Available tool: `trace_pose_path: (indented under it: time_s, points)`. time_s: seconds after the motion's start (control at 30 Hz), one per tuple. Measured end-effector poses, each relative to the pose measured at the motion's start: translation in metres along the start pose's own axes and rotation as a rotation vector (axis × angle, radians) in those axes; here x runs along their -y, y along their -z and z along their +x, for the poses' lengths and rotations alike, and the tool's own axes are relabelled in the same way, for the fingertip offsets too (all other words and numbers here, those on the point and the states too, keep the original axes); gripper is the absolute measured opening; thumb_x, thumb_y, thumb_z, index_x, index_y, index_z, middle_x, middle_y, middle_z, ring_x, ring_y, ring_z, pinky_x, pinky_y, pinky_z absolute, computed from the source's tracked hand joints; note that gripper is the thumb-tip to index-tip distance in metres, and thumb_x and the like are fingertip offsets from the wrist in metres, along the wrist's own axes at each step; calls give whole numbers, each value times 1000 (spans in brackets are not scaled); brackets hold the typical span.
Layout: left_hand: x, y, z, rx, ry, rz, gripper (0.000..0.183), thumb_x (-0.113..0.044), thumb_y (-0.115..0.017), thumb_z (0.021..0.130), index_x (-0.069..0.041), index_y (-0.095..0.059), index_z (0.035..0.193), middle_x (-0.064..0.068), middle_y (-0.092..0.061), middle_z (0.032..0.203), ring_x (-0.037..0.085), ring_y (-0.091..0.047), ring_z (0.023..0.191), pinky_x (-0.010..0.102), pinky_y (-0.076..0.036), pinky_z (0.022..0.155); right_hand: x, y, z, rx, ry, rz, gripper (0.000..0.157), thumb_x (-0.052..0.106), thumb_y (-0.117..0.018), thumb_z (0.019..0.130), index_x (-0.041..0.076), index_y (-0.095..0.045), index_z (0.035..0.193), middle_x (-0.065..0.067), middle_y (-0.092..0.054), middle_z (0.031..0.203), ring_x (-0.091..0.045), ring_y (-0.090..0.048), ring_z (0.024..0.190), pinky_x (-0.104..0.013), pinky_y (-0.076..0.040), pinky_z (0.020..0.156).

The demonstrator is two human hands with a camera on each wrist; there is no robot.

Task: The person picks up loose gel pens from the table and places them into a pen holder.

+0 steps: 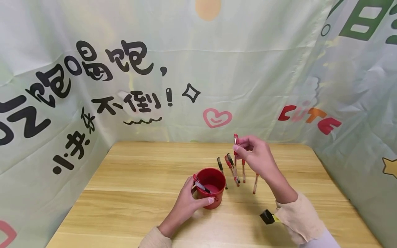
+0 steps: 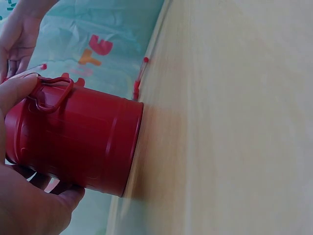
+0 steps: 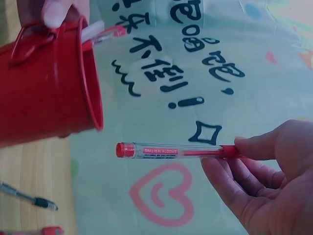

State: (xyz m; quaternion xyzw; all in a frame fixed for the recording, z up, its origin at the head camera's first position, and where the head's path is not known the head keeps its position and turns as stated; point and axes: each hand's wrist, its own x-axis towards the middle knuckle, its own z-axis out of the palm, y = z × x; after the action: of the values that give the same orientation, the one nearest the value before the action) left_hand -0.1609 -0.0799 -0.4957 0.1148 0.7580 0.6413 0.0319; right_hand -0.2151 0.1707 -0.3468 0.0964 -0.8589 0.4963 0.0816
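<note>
A red metal bucket (image 1: 210, 186) stands on the table, its small wire handle (image 2: 54, 95) folded near the rim. My left hand (image 1: 187, 198) grips it, thumb at the front and fingers round the other side. One black-ended pen (image 1: 203, 187) and one red-capped pen (image 3: 110, 34) lean inside, their tops over the rim. Above the table, to the right of the bucket, my right hand (image 1: 254, 153) pinches a red gel pen (image 3: 171, 151) by its capped end. That pen hangs nearly upright, clear of the bucket.
Several red and black pens, among them a black pen (image 1: 220, 164) and a red pen (image 1: 255, 183), lie right of the bucket on the wooden table (image 1: 130, 203). A black block-like object (image 1: 267, 216) shows by the right sleeve. Printed cloth (image 1: 180, 62) hangs behind.
</note>
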Motion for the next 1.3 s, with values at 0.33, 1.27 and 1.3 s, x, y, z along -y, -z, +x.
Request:
trace_pose_path:
  time_s: [0.33, 1.27, 1.3]
  points:
    - [0, 0, 1, -1, 0, 10, 79, -36, -91, 79, -31, -51, 147, -6, -54, 146, 22, -51, 141, 46, -44, 116, 16, -20, -1, 28, 87, 103, 20, 14, -74, 96, 2, -66, 110, -16, -71, 96, -19, -75, 81, -24, -62, 73]
    - [-2, 1, -1, 6, -12, 5, 77, -34, -89, 81, -36, -48, 147, -9, -51, 147, 18, -50, 141, 45, -41, 119, -3, -88, -8, 253, 253, -73, 11, 14, -80, 91, 13, -77, 101, -1, -77, 93, -12, -74, 85, -24, -63, 71]
    - [-2, 1, -1, 5, -10, 5, 78, -34, -89, 81, -37, -48, 147, -9, -51, 147, 18, -50, 141, 45, -41, 119, -4, -90, -8, 259, 261, -85, 10, 14, -80, 91, 13, -77, 101, 0, -77, 92, -11, -74, 84, -22, -62, 71]
